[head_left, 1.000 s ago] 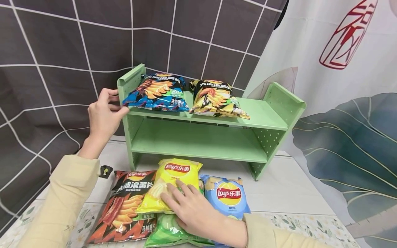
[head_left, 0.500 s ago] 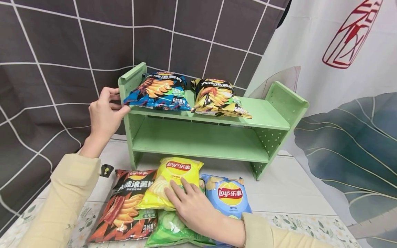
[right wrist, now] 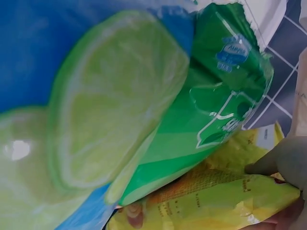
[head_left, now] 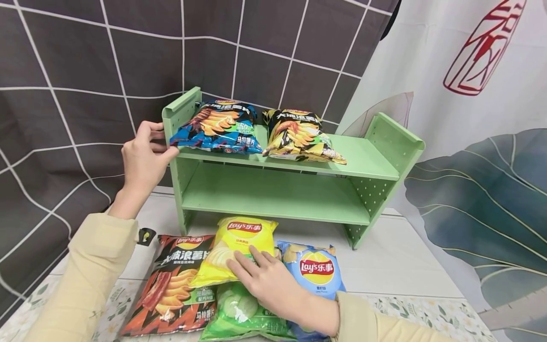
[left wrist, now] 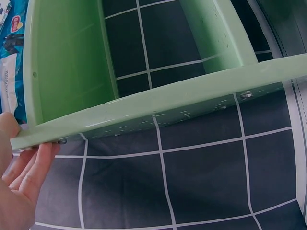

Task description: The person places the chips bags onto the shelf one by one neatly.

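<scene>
My left hand [head_left: 145, 159] grips the left side panel of a green two-tier shelf [head_left: 273, 190]. In the left wrist view the thumb lies on one face of that panel [left wrist: 158, 103], with the fingers on the other. My right hand [head_left: 273, 287] holds a yellow bag of potato chips [head_left: 239, 242] by its right side; the right wrist view has fingers on both faces of the bag [right wrist: 216, 201]. The yellow bag overlaps a green chip bag [head_left: 243, 316] and a black-and-red one [head_left: 175, 285]. A light-blue chip bag [head_left: 316, 268] lies partly under my right forearm.
On the upper tier sit a dark-blue chip bag [head_left: 218, 126], against the left panel, and a black-and-yellow one [head_left: 299, 135]. A dark grid curtain [head_left: 273, 42] hangs behind. Patterned cloth [head_left: 423, 313] covers the table's near part.
My right hand has shifted slightly right and the yellow bag has drawn up a little, baring more of the green bag. The left hand and the shelf hold still.
</scene>
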`<state>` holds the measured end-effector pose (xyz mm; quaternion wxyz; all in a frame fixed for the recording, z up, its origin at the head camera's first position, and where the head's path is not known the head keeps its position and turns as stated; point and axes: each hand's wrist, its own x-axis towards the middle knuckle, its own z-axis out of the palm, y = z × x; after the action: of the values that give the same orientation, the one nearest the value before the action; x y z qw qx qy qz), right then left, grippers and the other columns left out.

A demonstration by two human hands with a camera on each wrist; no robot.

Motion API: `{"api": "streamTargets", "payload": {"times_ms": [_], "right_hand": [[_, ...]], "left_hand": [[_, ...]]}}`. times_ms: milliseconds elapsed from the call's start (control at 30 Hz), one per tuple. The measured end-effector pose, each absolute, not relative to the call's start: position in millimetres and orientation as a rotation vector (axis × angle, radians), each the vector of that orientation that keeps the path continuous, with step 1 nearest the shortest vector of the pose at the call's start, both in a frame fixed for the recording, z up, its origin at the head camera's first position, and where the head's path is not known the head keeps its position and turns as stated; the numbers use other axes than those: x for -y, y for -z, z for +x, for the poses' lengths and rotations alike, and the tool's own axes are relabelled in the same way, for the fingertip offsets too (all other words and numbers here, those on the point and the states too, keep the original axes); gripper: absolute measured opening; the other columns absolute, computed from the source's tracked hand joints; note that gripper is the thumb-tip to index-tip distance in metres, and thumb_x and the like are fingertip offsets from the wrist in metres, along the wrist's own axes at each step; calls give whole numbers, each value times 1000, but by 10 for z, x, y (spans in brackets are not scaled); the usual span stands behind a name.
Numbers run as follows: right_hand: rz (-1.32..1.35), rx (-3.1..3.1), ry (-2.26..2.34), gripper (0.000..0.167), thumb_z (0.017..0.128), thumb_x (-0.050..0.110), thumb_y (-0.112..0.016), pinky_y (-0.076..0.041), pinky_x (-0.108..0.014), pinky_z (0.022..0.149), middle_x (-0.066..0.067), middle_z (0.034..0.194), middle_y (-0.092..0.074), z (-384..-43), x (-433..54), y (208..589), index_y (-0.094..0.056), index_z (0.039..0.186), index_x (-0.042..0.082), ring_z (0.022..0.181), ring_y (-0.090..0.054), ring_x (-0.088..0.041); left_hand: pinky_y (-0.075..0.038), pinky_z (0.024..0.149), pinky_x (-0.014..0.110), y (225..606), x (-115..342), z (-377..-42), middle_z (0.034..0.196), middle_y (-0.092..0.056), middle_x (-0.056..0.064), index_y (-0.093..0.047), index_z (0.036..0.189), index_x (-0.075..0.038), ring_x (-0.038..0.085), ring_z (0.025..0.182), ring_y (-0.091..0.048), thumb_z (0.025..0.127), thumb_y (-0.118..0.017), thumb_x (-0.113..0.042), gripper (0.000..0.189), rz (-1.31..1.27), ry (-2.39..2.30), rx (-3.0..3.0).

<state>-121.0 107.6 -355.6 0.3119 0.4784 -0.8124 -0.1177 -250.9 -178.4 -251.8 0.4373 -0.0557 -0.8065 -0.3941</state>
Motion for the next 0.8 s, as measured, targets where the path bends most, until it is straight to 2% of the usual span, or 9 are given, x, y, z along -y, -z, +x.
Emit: {"api": "streamTargets", "payload": {"times_ms": [67,167,233,400,467,567,667,700,800], "right_hand": [[1264,2139,300,52,82,13,-72,-57,-32,79,-4,126,-66,-1227,-1092,3549,-55,131,14,109,-67,-27],[1271,2135,286,54,81,12,-73,-58,-31,75,-3,125,-67,-1251,-1119,3544,-55,132,13,109,-67,-26],[1279,2131,277,54,81,11,-73,-58,-30,73,-4,125,-67,-1260,-1139,3538,-55,132,13,108,-67,-26],[1283,2106,258,52,80,10,-73,-58,-30,74,-4,123,-68,-1263,-1193,3513,-58,130,12,107,-68,-26],[1269,2094,253,52,79,8,-74,-58,-30,74,-2,122,-68,-1260,-1212,3491,-59,129,13,107,-68,-25],[1244,2081,239,53,78,6,-74,-58,-30,69,0,121,-69,-1257,-1243,3455,-60,128,15,105,-69,-23],[1224,2082,218,53,77,6,-74,-58,-30,62,2,121,-69,-1262,-1274,3434,-61,128,17,104,-70,-22],[1224,2083,210,53,77,5,-73,-58,-30,62,1,121,-68,-1264,-1287,3428,-61,128,17,104,-70,-22],[1231,2086,187,50,81,3,-68,-58,-32,66,0,122,-68,-1265,-1319,3418,-61,128,16,104,-69,-23]], "left_hand": [[-32,71,-2,2518,1783,-2508,111,-72,14,-59,116,-2,9,76,-71,79,-73,-11,40,-137,976,2006],[-32,70,-2,2521,1781,-2505,111,-72,15,-59,116,-2,-7,72,-65,79,-73,-11,40,-139,979,2003],[-32,69,-2,2526,1781,-2511,111,-71,15,-59,116,-2,-22,68,-54,79,-73,-11,41,-138,984,2001],[-33,68,-2,2524,1769,-2497,110,-72,15,-59,116,-2,-6,71,-65,79,-73,-11,40,-137,977,2002],[-33,68,-2,2520,1764,-2487,110,-72,14,-59,115,-1,7,75,-70,79,-73,-10,40,-135,968,2001],[-33,68,-3,2518,1765,-2491,110,-72,15,-59,115,-1,-16,69,-60,79,-73,-10,40,-134,974,1997],[-32,68,-3,2515,1765,-2498,110,-71,16,-59,115,-1,-30,67,-47,79,-72,-9,40,-143,982,1990],[-32,68,-3,2517,1767,-2505,110,-71,17,-59,115,0,-34,66,-41,79,-72,-9,40,-146,987,1989],[-32,67,-3,2517,1769,-2507,110,-71,17,-59,115,0,-34,66,-41,78,-72,-9,40,-148,991,1983]]}}
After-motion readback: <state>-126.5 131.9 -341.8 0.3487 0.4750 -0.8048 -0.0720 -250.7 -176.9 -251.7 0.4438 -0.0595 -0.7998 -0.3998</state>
